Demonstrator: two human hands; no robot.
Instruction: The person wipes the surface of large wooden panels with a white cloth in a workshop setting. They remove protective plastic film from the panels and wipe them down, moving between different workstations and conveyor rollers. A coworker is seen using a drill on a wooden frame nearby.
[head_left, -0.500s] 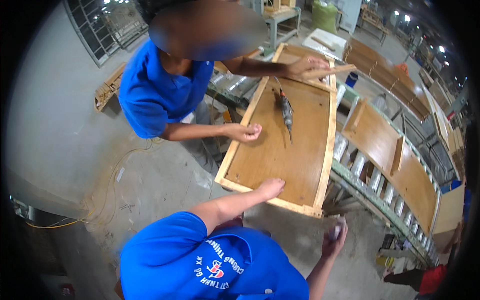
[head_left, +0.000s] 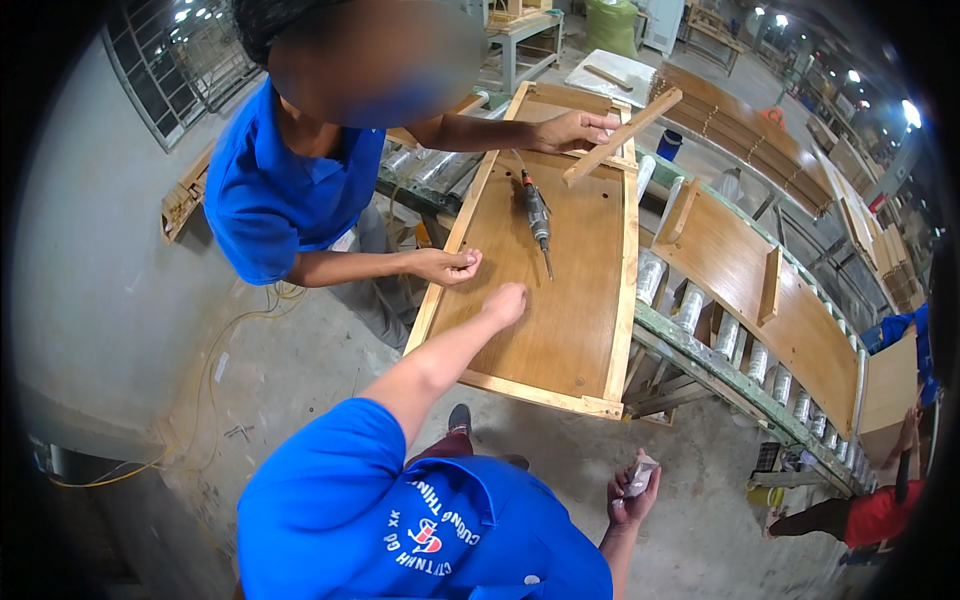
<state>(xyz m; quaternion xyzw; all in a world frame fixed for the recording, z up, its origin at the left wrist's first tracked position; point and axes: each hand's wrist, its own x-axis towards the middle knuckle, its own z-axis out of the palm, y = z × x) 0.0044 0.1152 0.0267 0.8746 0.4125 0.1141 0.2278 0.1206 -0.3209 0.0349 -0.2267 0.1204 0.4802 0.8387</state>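
My left hand [head_left: 507, 303] is held closed over the framed brown wooden panel [head_left: 560, 335]; whatever it may hold is hidden. Off the panel's near right corner, my right hand [head_left: 628, 508] grips a small crumpled pale packet [head_left: 641, 476]. A power screwdriver [head_left: 537, 215] with a long bit lies on the panel, its bit toward me. Across from me, a co-worker in a blue shirt holds a wooden strip [head_left: 622, 137] tilted above the panel's far end. The co-worker's other hand [head_left: 446, 266] is closed near the panel's left rail.
To the right, a roller conveyor [head_left: 727, 335] carries another brown panel [head_left: 765, 270] with wooden cleats. Long brown boards [head_left: 745, 125] are stacked behind it. A yellow cable [head_left: 215, 345] trails over the floor at left. At far right is a person in red [head_left: 880, 515].
My left hand has moved forward over the panel, away from its near edge. My right hand has dropped lower, showing the packet. The co-worker has swung the strip to a steeper slant.
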